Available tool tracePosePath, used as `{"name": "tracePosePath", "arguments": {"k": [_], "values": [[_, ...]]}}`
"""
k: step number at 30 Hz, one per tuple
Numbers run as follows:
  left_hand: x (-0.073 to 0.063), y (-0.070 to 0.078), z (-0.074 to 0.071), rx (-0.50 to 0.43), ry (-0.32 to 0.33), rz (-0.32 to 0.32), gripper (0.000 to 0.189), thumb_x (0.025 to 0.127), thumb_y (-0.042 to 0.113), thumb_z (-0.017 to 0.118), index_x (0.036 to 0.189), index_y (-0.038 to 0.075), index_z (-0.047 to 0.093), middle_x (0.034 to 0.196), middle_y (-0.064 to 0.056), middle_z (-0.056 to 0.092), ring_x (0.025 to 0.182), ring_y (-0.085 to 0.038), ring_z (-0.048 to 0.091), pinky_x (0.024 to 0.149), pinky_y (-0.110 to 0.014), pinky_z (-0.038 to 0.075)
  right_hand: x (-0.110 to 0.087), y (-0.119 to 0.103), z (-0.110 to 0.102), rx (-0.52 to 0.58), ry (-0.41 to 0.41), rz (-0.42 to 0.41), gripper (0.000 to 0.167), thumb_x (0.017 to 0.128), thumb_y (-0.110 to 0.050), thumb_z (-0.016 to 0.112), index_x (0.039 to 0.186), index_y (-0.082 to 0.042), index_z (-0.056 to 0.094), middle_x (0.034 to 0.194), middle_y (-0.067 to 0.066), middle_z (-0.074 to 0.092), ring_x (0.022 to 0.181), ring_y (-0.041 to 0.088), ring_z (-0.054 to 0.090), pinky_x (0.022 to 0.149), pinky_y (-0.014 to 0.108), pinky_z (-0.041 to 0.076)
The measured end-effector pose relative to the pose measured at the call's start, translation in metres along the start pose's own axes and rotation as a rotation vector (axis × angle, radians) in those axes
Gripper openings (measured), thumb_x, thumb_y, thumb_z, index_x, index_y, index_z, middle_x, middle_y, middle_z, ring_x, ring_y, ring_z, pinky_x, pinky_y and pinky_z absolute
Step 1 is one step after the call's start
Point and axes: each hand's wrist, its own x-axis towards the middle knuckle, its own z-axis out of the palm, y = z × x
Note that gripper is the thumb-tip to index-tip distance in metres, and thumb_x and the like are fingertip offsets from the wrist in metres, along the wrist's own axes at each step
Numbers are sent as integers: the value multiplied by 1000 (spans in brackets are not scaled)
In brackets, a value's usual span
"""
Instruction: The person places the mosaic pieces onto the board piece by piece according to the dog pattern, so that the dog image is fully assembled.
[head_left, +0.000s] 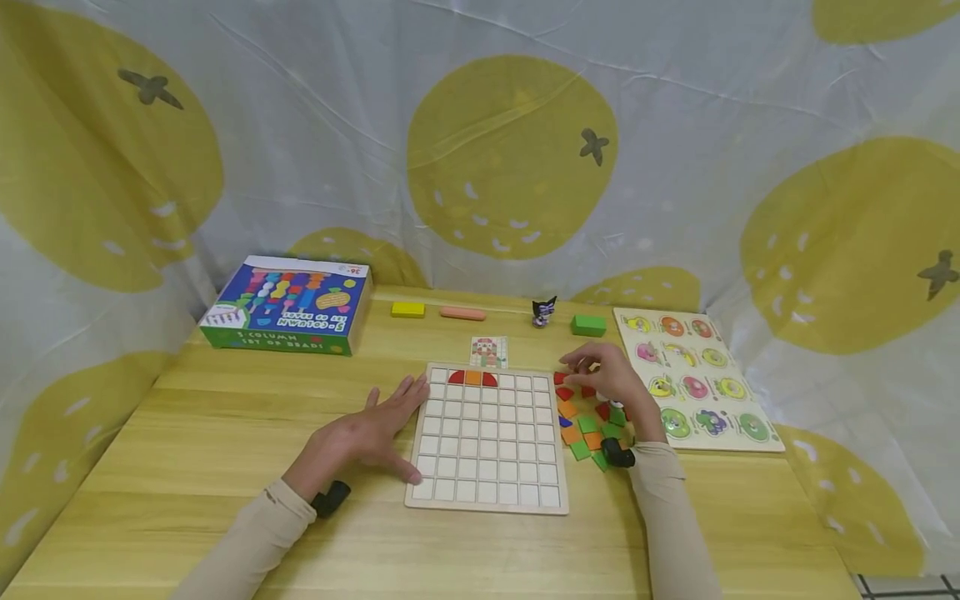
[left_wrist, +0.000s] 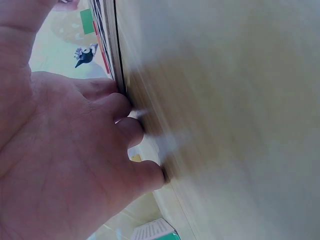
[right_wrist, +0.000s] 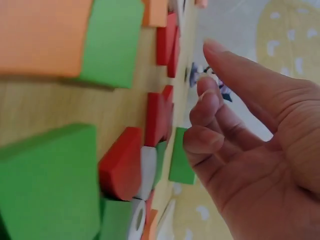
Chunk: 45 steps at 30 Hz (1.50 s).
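A wooden grid board (head_left: 487, 437) lies in front of me. In its top row an orange square (head_left: 472, 378) sits between two curved red pieces. My left hand (head_left: 360, 433) is spread at the board's left side, its thumb and fingertips right at the edge. Over the loose pieces right of the board hovers my right hand (head_left: 607, 375), fingers loosely bent with nothing between them. The right wrist view shows a red piece (right_wrist: 122, 165), an orange tile (right_wrist: 40, 40) and a green tile (right_wrist: 47, 185) near it. A small picture card (head_left: 489, 352) lies behind the board.
At the back left stands a bead-set box (head_left: 281, 308). Along the back are a yellow block (head_left: 408, 310), a salmon-coloured stick (head_left: 462, 313), a small black-and-purple figurine (head_left: 543, 312) and a green block (head_left: 588, 326). A fruit puzzle board (head_left: 693, 367) lies at the right.
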Motion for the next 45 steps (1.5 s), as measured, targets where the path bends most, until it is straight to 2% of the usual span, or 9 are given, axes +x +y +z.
{"name": "tracePosePath", "arguments": {"k": [8,15,20,27,31,35,38,41,45], "values": [[-1,-1,1,-1,2,9,136,77,47,98,172,0,12,181,-17,-1,167,-39,-4,127,-72,-8,3,2,9,-100,-48,64,16,92,-2,84,108,-1,84,92,8,73,77,19,56,62,26,51],[-1,0,0,8,1,9,136,77,47,97,172,0,12,181,-17,-1,167,-39,-5,127,-72,-8,7,-8,11,-97,-89,64,6,92,-2,85,97,-1,81,77,4,69,61,16,56,55,27,49],[-2,0,-1,10,3,12,136,78,46,97,172,0,11,181,-18,-1,167,-39,-5,127,-72,-8,8,-14,11,-88,-82,91,13,89,-2,87,94,-2,76,77,3,69,65,16,58,57,26,50],[-3,2,-1,9,6,18,135,78,45,98,172,0,11,181,-18,-1,167,-40,-5,127,-72,-7,6,-24,10,-122,-14,-8,12,93,-2,84,105,0,82,85,6,78,72,17,69,68,28,58],[-3,2,0,18,5,10,136,78,45,98,172,0,11,181,-18,-1,167,-39,-4,127,-72,-7,8,-37,15,10,-44,38,7,96,-4,81,99,1,80,87,10,77,69,21,73,66,34,63],[-3,2,0,15,6,3,136,78,45,97,172,0,11,181,-17,-2,167,-38,-4,128,-71,-6,13,-49,27,202,-102,59,16,98,-3,79,111,6,77,90,16,77,68,34,76,61,42,66],[-3,2,1,15,6,0,135,78,45,97,172,0,11,181,-17,-2,167,-38,-5,128,-71,-7,19,-53,40,196,-125,-25,20,98,-4,79,116,5,79,90,14,79,72,33,74,59,32,60],[-2,1,1,19,4,-5,135,78,46,97,172,1,10,182,-16,-2,167,-37,-5,128,-70,-7,25,-59,52,166,-137,-73,12,97,-8,81,107,-1,84,88,8,81,74,28,71,58,27,50],[-2,2,1,25,1,-3,135,79,46,97,172,1,10,181,-17,-2,167,-37,-6,128,-70,-7,33,-73,69,206,-168,-50,4,96,-9,83,98,-5,85,89,4,81,78,23,75,66,26,55]]}}
